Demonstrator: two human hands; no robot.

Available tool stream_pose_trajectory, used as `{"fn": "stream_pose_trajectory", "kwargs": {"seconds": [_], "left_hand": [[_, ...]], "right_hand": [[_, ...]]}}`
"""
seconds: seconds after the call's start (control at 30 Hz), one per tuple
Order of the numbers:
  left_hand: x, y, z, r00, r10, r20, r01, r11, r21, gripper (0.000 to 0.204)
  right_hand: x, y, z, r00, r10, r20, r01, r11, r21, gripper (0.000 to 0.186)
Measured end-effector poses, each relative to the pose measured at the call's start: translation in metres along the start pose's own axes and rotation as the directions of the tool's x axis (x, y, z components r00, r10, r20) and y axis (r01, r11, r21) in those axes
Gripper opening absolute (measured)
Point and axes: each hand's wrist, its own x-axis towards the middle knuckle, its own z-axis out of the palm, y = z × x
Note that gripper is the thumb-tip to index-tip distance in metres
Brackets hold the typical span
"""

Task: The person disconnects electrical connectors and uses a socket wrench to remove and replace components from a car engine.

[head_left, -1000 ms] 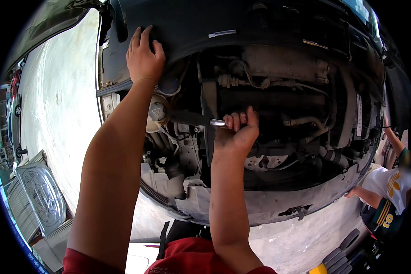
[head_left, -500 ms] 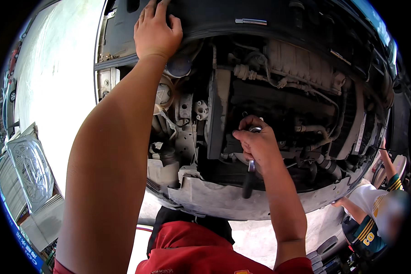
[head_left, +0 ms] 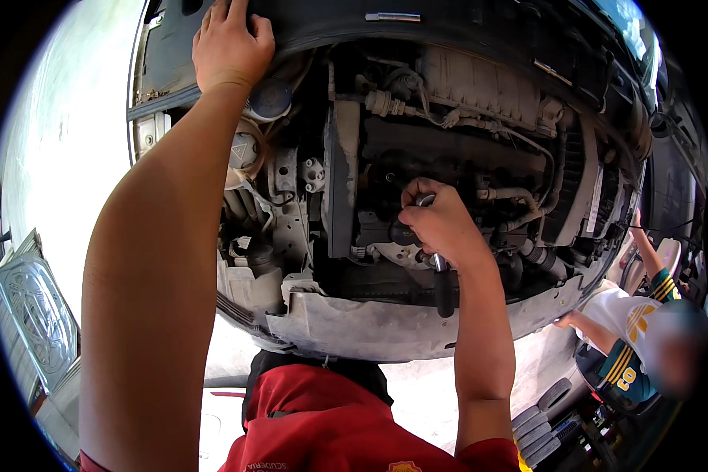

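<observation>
Gripping a ratchet, the right hand has its fingers wrapped round the tool's upper end, at centre frame against the engine; the black handle hangs toward 6 o'clock. The left hand, at 11 o'clock, presses flat on the dark bumper, fingers spread, holding nothing. Pale concrete floor fills 9 o'clock. Another person crouches at 4 o'clock.

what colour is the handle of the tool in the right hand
Black, with a silver metal shaft, seen in the head view: the handle hangs below the right hand.
</observation>
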Motion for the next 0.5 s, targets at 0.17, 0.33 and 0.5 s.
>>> {"fn": "stream_pose_trajectory", "kwargs": {"seconds": [0.17, 0.33, 0.5], "left_hand": [[-0.002, -0.008, 0.025, 1.000, 0.015, -0.005, -0.015, 1.000, 0.005, 0.046], [0.000, -0.015, 0.043, 1.000, 0.023, -0.017, -0.023, 1.000, 0.015, 0.047], [-0.005, -0.021, 0.047, 1.000, 0.015, -0.005, -0.015, 1.000, 0.003, 0.047]], "right_hand": [[0.015, 0.007, 0.082, 0.950, 0.062, -0.307, 0.279, 0.282, 0.918, 0.014], [0.030, -0.011, 0.079, 0.927, 0.125, -0.353, 0.374, -0.387, 0.843, 0.016], [0.013, 0.041, 0.038, 0.938, -0.315, -0.142, 0.318, 0.948, -0.003, 0.012]]}}
